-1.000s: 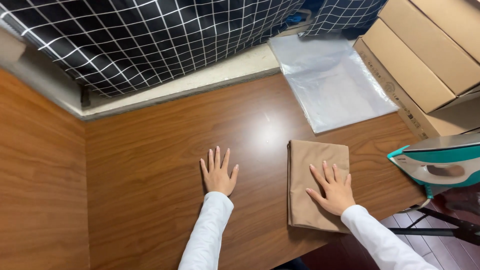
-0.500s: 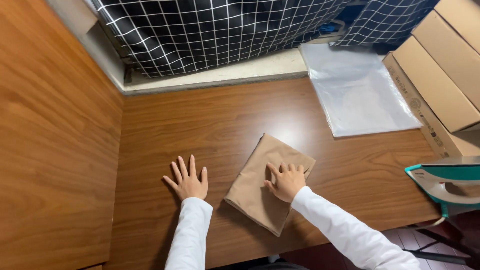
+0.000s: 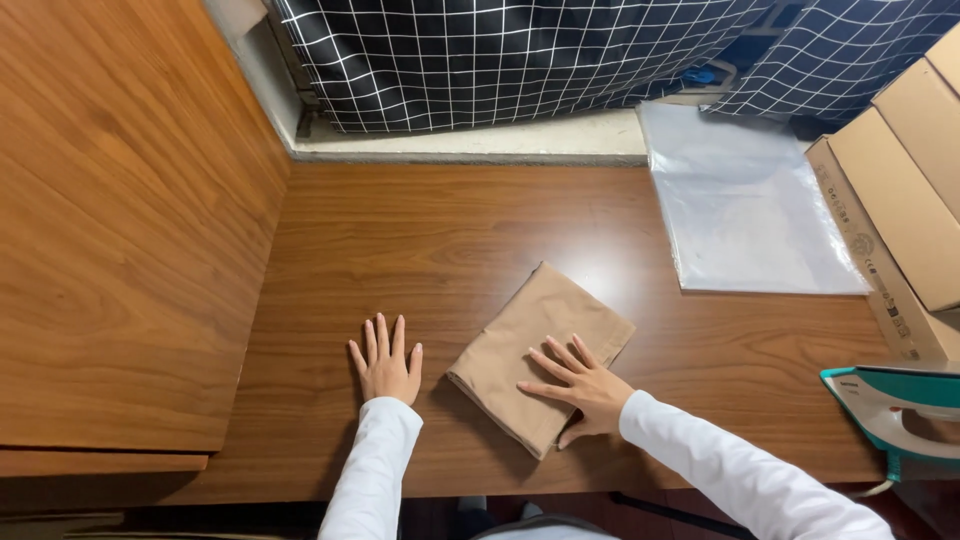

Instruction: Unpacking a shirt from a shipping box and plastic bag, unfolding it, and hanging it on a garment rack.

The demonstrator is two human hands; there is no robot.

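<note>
surface: brown wood-grain desk, glossy, light glare near middle
room: wood panel rising along left edge of desk; pale ledge along far edge; black curtain with white grid hanging above ledge
cloth: folded tan cloth, lying flat, turned diagonal, near front edge, about mid-desk, slightly right of centre
left hand: left hand palm down flat on bare desk, fingers straight and slightly spread, holding nothing, just left of cloth, not touching it
right hand: right hand palm down on near-right part of cloth, fingers spread, pressing flat, not gripping
sleeves: white, both arms entering from front edge
plastic: clear plastic sheet flat at far right corner, well apart from cloth
boxes: cardboard boxes stacked along right edge, touching plastic's right side
iron: teal and white iron at front right corner, well apart from right hand
cut off: iron and boxes run out of frame at right; curtain top out of frame; small blue item behind curtain hem, too hidden to identify
hidden: cloth part under right palm; desk front edge partly behind sleeves
open room: bare desk between cloth and far edge, also between cloth and plastic; narrow strip between left hand and wood panel
</note>
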